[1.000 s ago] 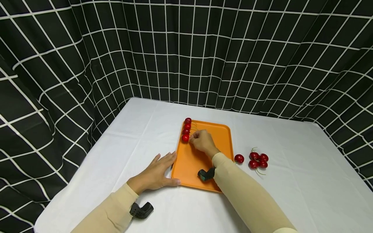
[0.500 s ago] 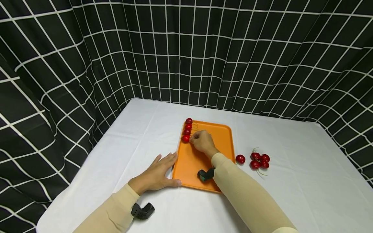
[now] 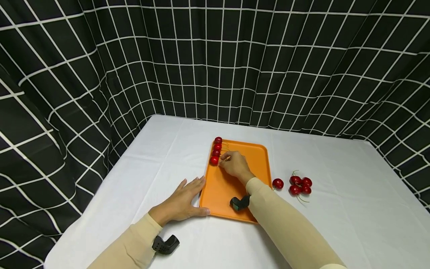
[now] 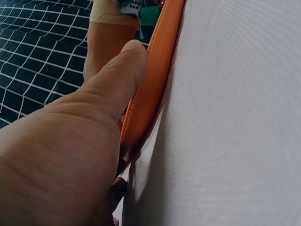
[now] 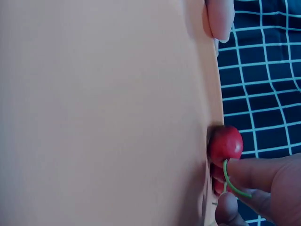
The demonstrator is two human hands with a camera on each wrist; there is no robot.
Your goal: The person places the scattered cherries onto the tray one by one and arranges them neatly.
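Observation:
An orange tray (image 3: 228, 186) lies on the white table, with a row of red cherries (image 3: 216, 150) along its far left edge. My right hand (image 3: 235, 164) is over the tray beside the nearest cherry of the row (image 3: 214, 160). In the right wrist view its fingertips (image 5: 256, 186) pinch the green stem of that cherry (image 5: 225, 143), which sits at the tray rim. My left hand (image 3: 181, 200) lies flat on the table, fingers straight. Its thumb (image 4: 117, 80) presses against the tray's near left rim (image 4: 155, 80).
A single cherry (image 3: 277, 183) and a small cluster of cherries (image 3: 300, 185) with stems lie on the tablecloth (image 3: 336, 216) just right of the tray. A black curtain with a white grid (image 3: 215, 67) closes in the table at the back and both sides.
Almost nothing has moved. My right hand stays at the nearest cherry of the row and my left hand stays against the tray.

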